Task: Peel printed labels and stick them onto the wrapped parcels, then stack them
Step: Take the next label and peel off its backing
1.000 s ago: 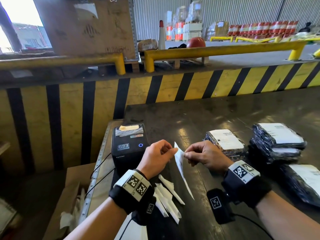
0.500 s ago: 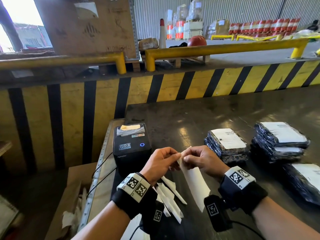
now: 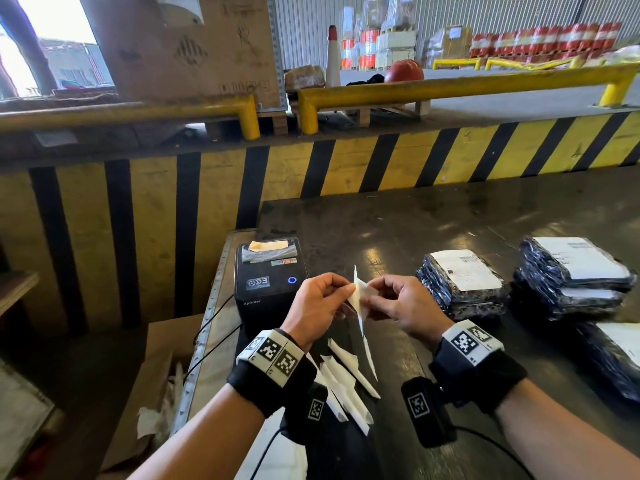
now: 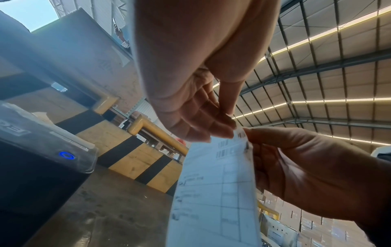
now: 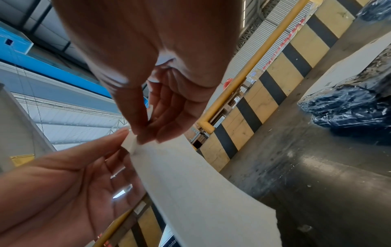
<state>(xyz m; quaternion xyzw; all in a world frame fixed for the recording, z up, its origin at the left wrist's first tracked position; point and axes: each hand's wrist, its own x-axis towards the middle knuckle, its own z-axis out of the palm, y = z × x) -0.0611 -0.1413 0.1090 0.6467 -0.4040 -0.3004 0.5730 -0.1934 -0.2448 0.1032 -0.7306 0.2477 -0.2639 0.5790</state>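
Observation:
A white printed label (image 3: 360, 308) hangs edge-on between my hands above the dark table (image 3: 398, 230). My left hand (image 3: 348, 291) pinches its top corner from the left, and my right hand (image 3: 369, 299) pinches the same corner from the right. In the left wrist view the label (image 4: 211, 192) shows its printed face below the left fingertips (image 4: 217, 132). Its blank back (image 5: 190, 183) fills the right wrist view under the right fingertips (image 5: 148, 137). Black wrapped parcels with white labels lie to the right: one (image 3: 460, 282), a stack (image 3: 571, 275) and another (image 3: 616, 355).
A black label printer (image 3: 270, 282) with a blue light stands just left of my hands. Several white backing strips (image 3: 346, 386) lie on the table under my wrists. A yellow-and-black striped barrier (image 3: 381, 161) runs behind. A cardboard box (image 3: 156, 375) sits low at the left.
The label has turned from hanging face-on to edge-on, and both hands have risen a little while pinching its top corner.

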